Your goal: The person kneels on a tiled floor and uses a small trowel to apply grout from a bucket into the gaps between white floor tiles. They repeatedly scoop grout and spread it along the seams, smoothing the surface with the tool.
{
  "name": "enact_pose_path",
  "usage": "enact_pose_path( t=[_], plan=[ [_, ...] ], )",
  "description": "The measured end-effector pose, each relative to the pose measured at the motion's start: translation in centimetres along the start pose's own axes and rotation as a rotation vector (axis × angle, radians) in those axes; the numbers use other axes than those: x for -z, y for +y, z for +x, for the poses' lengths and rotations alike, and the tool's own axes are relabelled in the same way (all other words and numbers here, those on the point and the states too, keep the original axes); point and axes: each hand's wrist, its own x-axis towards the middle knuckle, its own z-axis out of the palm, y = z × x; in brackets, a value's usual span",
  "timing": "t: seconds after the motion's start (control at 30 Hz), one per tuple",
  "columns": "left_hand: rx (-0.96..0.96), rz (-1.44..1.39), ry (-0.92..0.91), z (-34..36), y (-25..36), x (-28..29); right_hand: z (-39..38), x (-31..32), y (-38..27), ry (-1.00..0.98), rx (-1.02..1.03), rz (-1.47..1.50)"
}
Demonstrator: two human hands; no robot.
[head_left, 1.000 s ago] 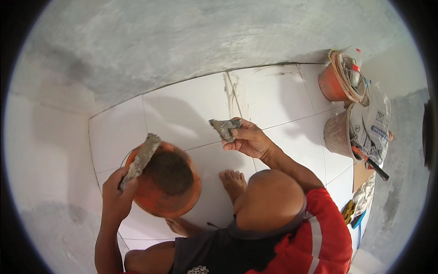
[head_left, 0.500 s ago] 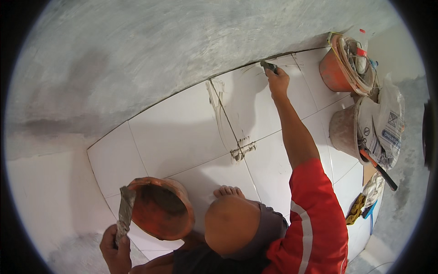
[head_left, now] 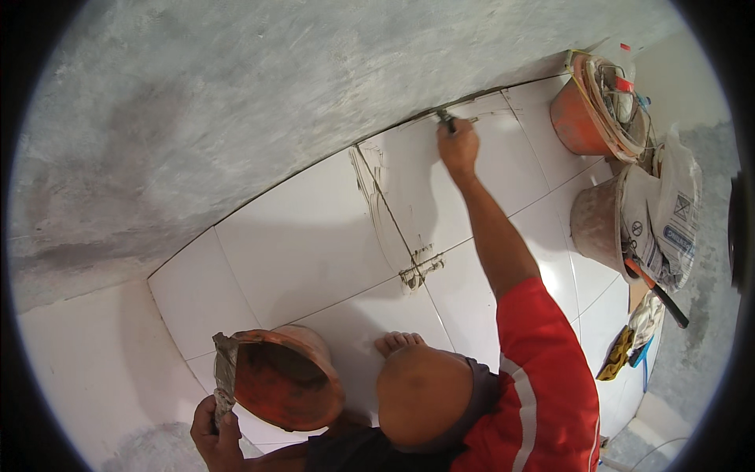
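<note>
Gripping a small, dark, flat tool (head_left: 447,121) at the foot of the grey wall (head_left: 314,86), the right hand (head_left: 459,148) stretches ahead, while the left hand (head_left: 217,440) clasps a grey, mortar-smeared strip (head_left: 226,366) beside a round orange bucket (head_left: 271,391)

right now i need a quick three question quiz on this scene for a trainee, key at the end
1. True or false: the right hand is near the seam where the white tiled floor meets the grey wall.
2. Which of these is nearest the left hand? A) the plastic bag; B) the orange bucket at lower left; C) the red sleeve.
3. What does the left hand hold?

Key: 1 true; 2 B; 3 a grey-smeared flat piece.
</note>
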Motion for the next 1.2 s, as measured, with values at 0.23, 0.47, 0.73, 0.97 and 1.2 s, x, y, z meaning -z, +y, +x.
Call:
enact_pose_path(
  t=[0.23, 0.47, 0.73, 0.97, 1.2],
  plan=[
    [-0.019, -0.025, -0.049, 1.5, 0.0, -0.4, -1.0, -3.2, -2.7, -0.169, 0.071, -0.145],
    [-0.033, 0.011, -0.062, 2.5, -0.7, 0.0, -3.7, -1.2, 0.2, -0.122, -0.077, 0.217],
    [0.002, 0.024, -0.067, 4.1, -1.3, -0.1, 7.2, 4.9, 12.0, 0.191, -0.304, 0.086],
    [0.07, -0.025, -0.045, 5.4, -1.1, -0.3, 8.0, 2.1, 8.4, -0.067, -0.168, -0.159],
    [-0.022, -0.02, -0.157, 5.6, 0.7, -1.8, -4.2, -4.4, -4.5, -0.264, 0.151, -0.064]
  ],
)
